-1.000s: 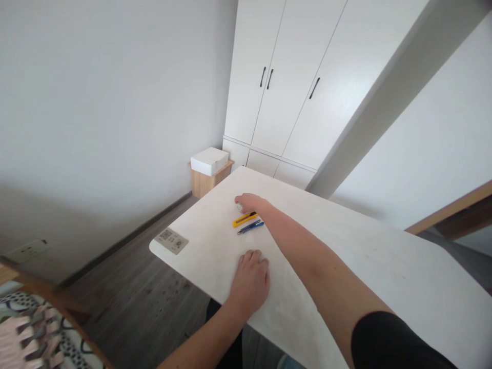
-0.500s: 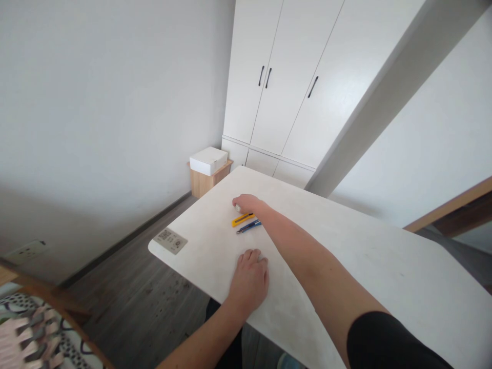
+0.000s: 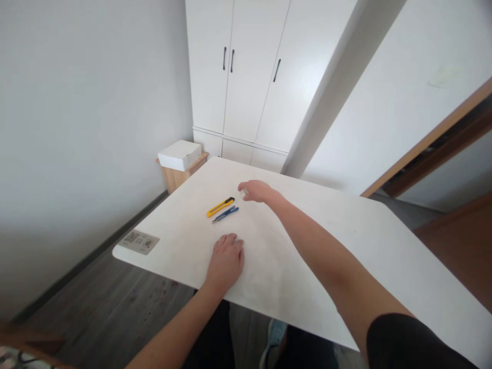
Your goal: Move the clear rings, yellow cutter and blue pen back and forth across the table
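My right hand (image 3: 255, 191) reaches out over the white table (image 3: 346, 246), its fingers closed round a small white object (image 3: 243, 193) that I cannot name. It hovers to the right of a yellow utility knife (image 3: 220, 206) and a blue pen (image 3: 225, 214), which lie side by side on the tabletop. My left hand (image 3: 226, 260) rests palm down near the table's front edge, fingers stretched out and holding nothing.
A grey label (image 3: 139, 242) is stuck at the table's left corner. Beyond the table a white box (image 3: 179, 154) sits on a small wooden stand by a white wardrobe (image 3: 246, 77). A white slanted beam (image 3: 330, 87) rises at the back. Dark wood flooring lies at left.
My right hand has lifted away from beside the yellow knife and moved right, still closed on the small white object. The view has swung to the right. My left hand stays flat.
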### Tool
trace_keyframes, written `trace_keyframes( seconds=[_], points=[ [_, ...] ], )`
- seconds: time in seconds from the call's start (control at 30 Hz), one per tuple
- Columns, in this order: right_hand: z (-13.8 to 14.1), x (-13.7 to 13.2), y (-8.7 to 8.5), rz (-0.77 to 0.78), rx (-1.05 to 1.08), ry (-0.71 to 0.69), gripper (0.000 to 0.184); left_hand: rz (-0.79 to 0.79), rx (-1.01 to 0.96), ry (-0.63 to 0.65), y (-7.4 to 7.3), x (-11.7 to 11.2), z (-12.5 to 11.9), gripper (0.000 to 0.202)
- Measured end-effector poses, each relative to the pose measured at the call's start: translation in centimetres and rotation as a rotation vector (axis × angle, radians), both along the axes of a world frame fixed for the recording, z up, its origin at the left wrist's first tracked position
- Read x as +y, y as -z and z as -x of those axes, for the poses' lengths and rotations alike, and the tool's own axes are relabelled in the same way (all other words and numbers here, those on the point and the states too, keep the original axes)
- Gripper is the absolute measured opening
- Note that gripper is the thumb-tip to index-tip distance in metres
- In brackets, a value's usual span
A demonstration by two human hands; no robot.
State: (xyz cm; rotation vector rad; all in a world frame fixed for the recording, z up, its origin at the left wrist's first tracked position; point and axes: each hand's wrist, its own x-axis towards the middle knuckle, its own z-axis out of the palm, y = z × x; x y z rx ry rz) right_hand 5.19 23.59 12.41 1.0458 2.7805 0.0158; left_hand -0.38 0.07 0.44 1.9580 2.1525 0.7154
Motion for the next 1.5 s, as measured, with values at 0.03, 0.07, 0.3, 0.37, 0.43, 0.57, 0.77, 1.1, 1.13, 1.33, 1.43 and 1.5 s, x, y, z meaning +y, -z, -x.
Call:
trace_keyframes(
  seconds=[0.03, 0.07, 0.3, 0.37, 0.43, 0.57, 0.77, 1.1, 1.13, 1.33, 1.43, 1.5],
  points=[
    [-3.3, -0.1, -0.3, 0.007, -0.019, 0.055, 0.044, -0.008, 0.006, 0.004, 0.0, 0.0, 0.0, 0.036],
    [-6.7, -0.3, -0.5, 0.018, -0.044, 0.114, 0.043, -0.016, 0.010, 0.009, 0.1, 0.0, 0.0, 0.037],
    [-22.2, -5.3, 2.0, 0.141, -0.158, 0.443, 0.043, -0.068, 0.089, 0.011, 0.8, 0.2, 0.2, 0.036],
    [-23.1, -6.4, 2.9, 0.142, -0.156, 0.428, 0.044, -0.077, 0.115, 0.023, 1.0, 0.3, 0.4, 0.037],
    [-23.2, -7.0, 3.7, 0.143, -0.153, 0.413, 0.044, -0.083, 0.137, 0.031, 1.1, 0.3, 0.5, 0.038],
    [-22.9, -7.3, 4.6, 0.153, -0.156, 0.377, 0.045, -0.108, 0.159, 0.039, 1.5, 0.4, 0.8, 0.039],
    [-22.9, -6.5, 5.5, 0.181, -0.157, 0.339, 0.046, -0.164, 0.188, 0.059, 2.0, 0.7, 1.0, 0.041],
    [-22.5, -6.9, 5.4, 0.205, -0.113, 0.362, 0.046, -0.187, 0.188, 0.073, 2.0, 0.8, 1.3, 0.043],
    [-22.8, -7.0, 5.1, 0.205, -0.099, 0.368, 0.047, -0.186, 0.191, 0.079, 2.1, 0.8, 1.4, 0.044],
    [-32.3, -4.0, 2.0, 0.154, -0.063, 0.548, 0.043, -0.217, 0.188, 0.106, 3.1, 1.0, 2.1, 0.047],
    [-40.4, -1.6, 0.2, 0.166, -0.071, 0.788, 0.042, -0.230, 0.191, 0.105, 3.4, 1.1, 2.3, 0.048],
    [-45.1, -0.3, -0.3, 0.189, -0.094, 0.928, 0.046, -0.232, 0.190, 0.100, 3.7, 1.2, 2.5, 0.048]
  ],
)
